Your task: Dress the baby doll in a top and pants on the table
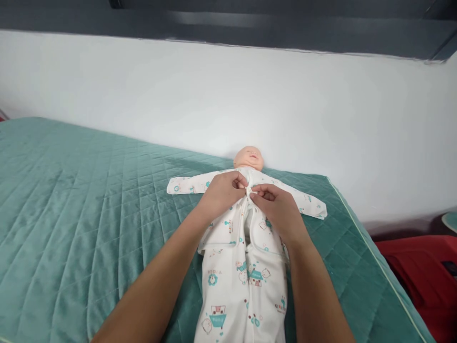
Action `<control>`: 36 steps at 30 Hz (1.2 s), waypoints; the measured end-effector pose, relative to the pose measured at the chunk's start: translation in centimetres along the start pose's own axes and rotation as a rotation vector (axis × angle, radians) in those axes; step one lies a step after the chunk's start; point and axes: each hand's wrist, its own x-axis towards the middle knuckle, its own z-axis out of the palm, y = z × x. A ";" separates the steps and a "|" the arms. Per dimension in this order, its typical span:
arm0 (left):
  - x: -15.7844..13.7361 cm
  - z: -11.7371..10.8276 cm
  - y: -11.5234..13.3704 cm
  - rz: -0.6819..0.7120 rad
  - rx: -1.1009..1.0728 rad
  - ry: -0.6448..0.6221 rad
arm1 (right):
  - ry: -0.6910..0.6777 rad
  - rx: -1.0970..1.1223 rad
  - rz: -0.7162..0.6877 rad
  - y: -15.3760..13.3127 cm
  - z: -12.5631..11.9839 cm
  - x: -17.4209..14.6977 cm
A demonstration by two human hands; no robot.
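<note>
A baby doll (249, 157) lies on its back, dressed in a white printed jacket (228, 227) and matching white trousers (232, 300). Both sleeves stretch out to the sides. My left hand (225, 190) pinches the jacket's front edge at the chest with thumb and forefinger. From the other side, my right hand (274, 204) pinches the facing edge, fingertips almost meeting the left ones. A small white bunch of cloth shows between them; whether it is a fastener I cannot tell. Below the hands the jacket front gapes apart.
A green quilted cover (89, 228) spreads under the doll, its piped edge running down the right. Behind stands a white wall (214, 95) with a dark overhang (221, 24) above. A red object (421, 276) sits beyond the right edge.
</note>
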 end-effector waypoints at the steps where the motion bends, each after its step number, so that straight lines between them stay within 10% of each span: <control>1: 0.0 0.1 0.0 0.009 0.019 0.002 | -0.001 0.005 0.003 0.0 0.0 0.0; 20: -0.5 1.0 0.6 -0.021 0.061 0.069 | -0.007 0.076 0.011 -0.2 0.2 0.0; 29: 0.0 -0.1 -0.8 -0.060 -0.334 -0.084 | -0.001 0.050 0.017 -0.3 0.1 0.0; 36: 0.3 0.3 -0.9 0.041 -0.122 0.042 | 0.011 -0.001 -0.013 -0.1 0.2 0.1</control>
